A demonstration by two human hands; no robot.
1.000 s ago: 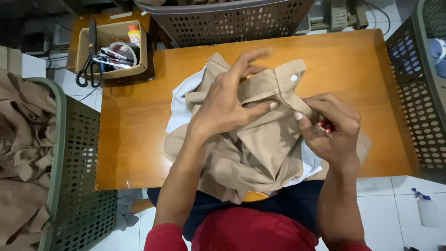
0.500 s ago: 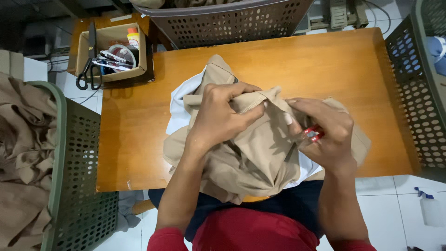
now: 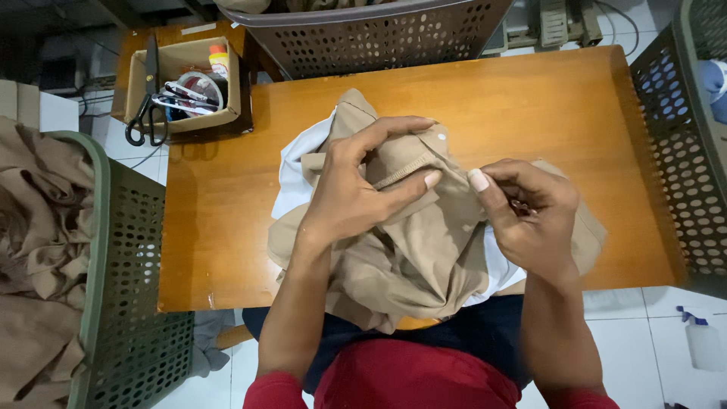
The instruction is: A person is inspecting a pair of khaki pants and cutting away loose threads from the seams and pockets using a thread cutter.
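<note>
Hands both on the tan garment [image 3: 424, 250], bunched mid-table over a white cloth [image 3: 291, 182]. Our left hand [image 3: 356, 197] pinches a seamed fold between thumb and fingers. Our right hand [image 3: 530, 216] is curled shut on the cloth's right edge; whether something sits inside, we can't tell. Green basket [image 3: 113, 250] of tan fabric far left.

1. Your table [image 3: 250, 227] is orange-brown wood, bare along its left and far right.
2. A tan garment [image 3: 424, 250] lies bunched on its near middle, over a white cloth [image 3: 291, 178], and hangs over the near edge.
</note>
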